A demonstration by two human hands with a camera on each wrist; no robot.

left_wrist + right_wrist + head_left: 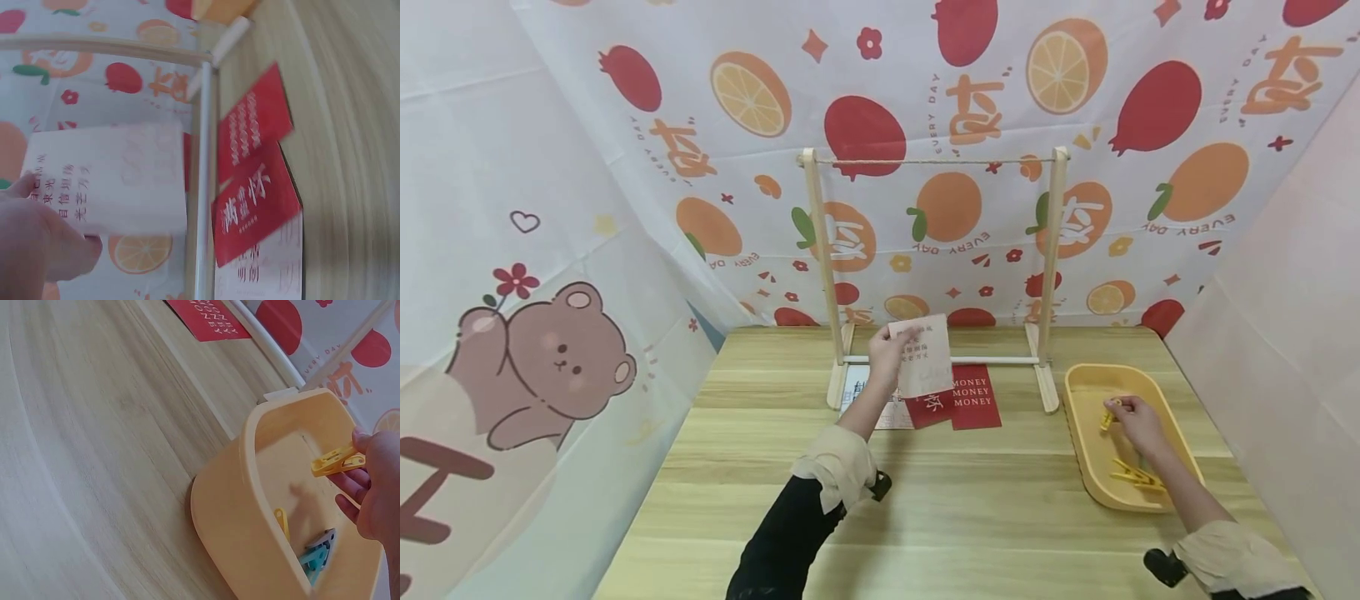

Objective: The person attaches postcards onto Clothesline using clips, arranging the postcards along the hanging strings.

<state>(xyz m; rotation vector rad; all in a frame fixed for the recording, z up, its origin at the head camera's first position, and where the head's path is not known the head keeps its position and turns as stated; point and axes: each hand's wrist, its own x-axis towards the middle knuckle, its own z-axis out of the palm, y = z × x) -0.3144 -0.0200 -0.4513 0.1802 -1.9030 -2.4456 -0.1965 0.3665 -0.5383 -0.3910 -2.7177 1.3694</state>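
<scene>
Two hands: both busy above the wooden table (970,508).
Left hand (889,353): raised before the rack (934,275), fingers pinching a pale card (925,354) by its left edge.
Red cards (955,406): flat on table beneath the rack.
Right hand (1137,421): inside the yellow tray (1078,421), fingertips pinching a yellow clothespin (337,462), other pins below.
</scene>
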